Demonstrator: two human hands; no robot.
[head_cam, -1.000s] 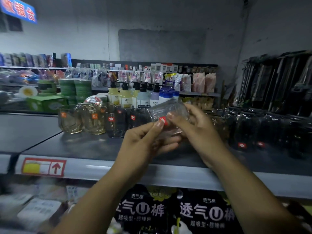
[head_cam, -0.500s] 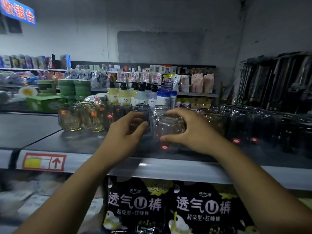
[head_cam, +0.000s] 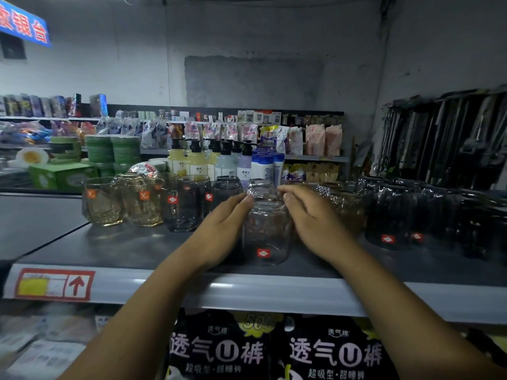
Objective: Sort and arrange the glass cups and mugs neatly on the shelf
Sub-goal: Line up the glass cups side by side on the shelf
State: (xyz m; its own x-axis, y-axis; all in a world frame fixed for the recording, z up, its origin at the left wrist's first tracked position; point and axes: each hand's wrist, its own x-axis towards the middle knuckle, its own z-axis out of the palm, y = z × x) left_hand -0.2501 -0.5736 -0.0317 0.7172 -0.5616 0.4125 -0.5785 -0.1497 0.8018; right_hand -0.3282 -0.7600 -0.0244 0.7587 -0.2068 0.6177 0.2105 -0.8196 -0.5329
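Observation:
A clear glass cup (head_cam: 264, 234) with a red label stands upright on the grey shelf (head_cam: 123, 248), near its front edge. My left hand (head_cam: 222, 231) lies against the cup's left side with fairly straight fingers, thumb at the rim. My right hand (head_cam: 315, 223) curls round the cup's right side and pinches its rim. A second clear glass (head_cam: 260, 187) stands right behind. To the left stand two amber glasses (head_cam: 103, 204) and smoky grey glasses (head_cam: 181, 209) in a row.
Dark wrapped glasses (head_cam: 389, 215) fill the shelf's right part. Pump bottles (head_cam: 196, 160) stand behind the cups. A price strip (head_cam: 53, 285) runs along the shelf's front edge, with black packets (head_cam: 219, 349) below. Bare shelf lies front left.
The clear cup came down from mid-air onto the shelf. My left hand moved from the grey glass to the cup's left side; my right hand stays on the cup.

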